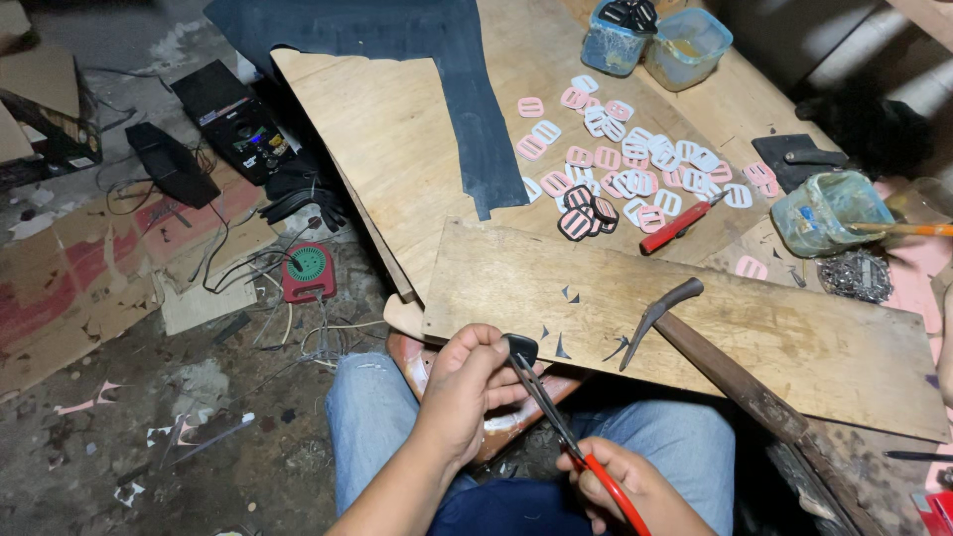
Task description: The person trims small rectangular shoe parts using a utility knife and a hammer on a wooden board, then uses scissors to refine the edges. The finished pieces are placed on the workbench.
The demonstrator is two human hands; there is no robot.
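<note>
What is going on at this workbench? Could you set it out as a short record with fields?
Left hand: left hand pinches a small dark piece between its fingertips
Right hand: right hand holds red-handled scissors, blades at the dark piece
Work surface: wooden board with dark offcuts on it
On the board: a hammer
Further back: many pink and white buckles, a few covered dark, beside a red utility knife
Material: a dark sheet across the plywood
Containers: plastic tubs
</note>
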